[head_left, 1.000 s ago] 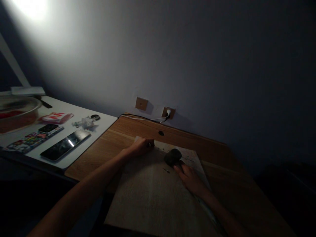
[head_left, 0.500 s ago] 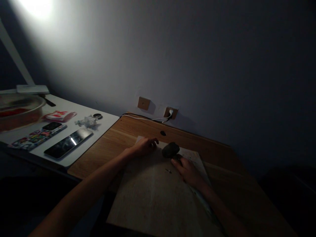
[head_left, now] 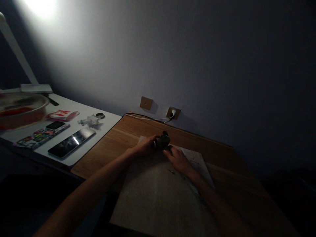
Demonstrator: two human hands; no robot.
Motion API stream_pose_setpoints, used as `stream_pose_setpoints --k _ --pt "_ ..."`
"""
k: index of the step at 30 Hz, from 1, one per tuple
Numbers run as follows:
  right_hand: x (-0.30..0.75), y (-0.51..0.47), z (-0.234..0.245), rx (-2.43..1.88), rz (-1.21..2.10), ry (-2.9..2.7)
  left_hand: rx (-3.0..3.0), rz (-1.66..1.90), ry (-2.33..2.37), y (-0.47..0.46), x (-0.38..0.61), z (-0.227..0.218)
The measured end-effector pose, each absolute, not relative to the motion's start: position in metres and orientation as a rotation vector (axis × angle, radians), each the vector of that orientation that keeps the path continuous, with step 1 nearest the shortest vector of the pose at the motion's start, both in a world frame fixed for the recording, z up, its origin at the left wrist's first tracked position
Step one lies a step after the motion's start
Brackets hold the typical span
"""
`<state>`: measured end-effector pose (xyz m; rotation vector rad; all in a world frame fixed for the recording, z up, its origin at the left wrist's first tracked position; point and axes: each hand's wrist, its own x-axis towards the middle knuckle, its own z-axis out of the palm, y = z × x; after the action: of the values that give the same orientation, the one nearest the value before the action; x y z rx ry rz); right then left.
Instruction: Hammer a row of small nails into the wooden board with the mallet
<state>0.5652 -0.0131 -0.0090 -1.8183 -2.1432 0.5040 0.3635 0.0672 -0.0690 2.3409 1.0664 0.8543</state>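
Observation:
A dark, rounded lump (head_left: 163, 141), its material hard to make out in the dim light, is held between my two hands above the far part of a pale wooden board (head_left: 148, 194). My left hand (head_left: 147, 145) closes on its left side with bent fingers. My right hand (head_left: 178, 159) grips its lower right, thumb and fingers partly hidden. On the board just below my right hand lies a small, thin metallic piece (head_left: 171, 171).
Beneath the board is a brown wooden table (head_left: 106, 148). A white table (head_left: 103, 123) on the left bears a phone (head_left: 71, 143), a patterned phone case (head_left: 40, 135), crumpled plastic (head_left: 91, 121), a red-and-white packet (head_left: 64, 115) and a clear tub (head_left: 24, 113). Cables (head_left: 148, 117) run along the wall.
The dark lump has moved left in my right hand and now sits against my left hand. My left fingers, free before, have closed on it. The view has shifted slightly.

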Motion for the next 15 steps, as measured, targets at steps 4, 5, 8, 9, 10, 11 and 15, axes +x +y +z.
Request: stream_pose_setpoints --k 4,5,8,9,10,11,15 --pt "0.563 -0.015 -0.007 -1.791 0.514 -2.156 2.354 0.866 1.048 0.069 0.365 -0.070" --pt "0.562 -0.015 -0.006 -1.790 0.516 -2.145 2.371 0.877 1.047 0.069 0.363 -0.069" --pt "0.562 -0.015 -0.004 -1.811 0.514 -2.125 2.452 0.868 1.043 0.065 0.356 -0.056" --pt "0.563 -0.015 -0.003 -1.820 0.524 -2.127 2.478 0.838 1.022 0.060 0.352 -0.050" --pt "0.564 -0.014 -0.002 -1.817 0.540 -2.129 2.504 0.792 0.982 0.053 0.350 -0.042" --pt "0.565 -0.014 -0.002 -1.806 0.555 -2.125 2.527 0.743 0.933 0.044 0.348 -0.035" --pt "0.572 -0.014 0.001 -1.797 0.554 -2.023 2.786 0.587 0.663 -0.001 0.365 -0.018"
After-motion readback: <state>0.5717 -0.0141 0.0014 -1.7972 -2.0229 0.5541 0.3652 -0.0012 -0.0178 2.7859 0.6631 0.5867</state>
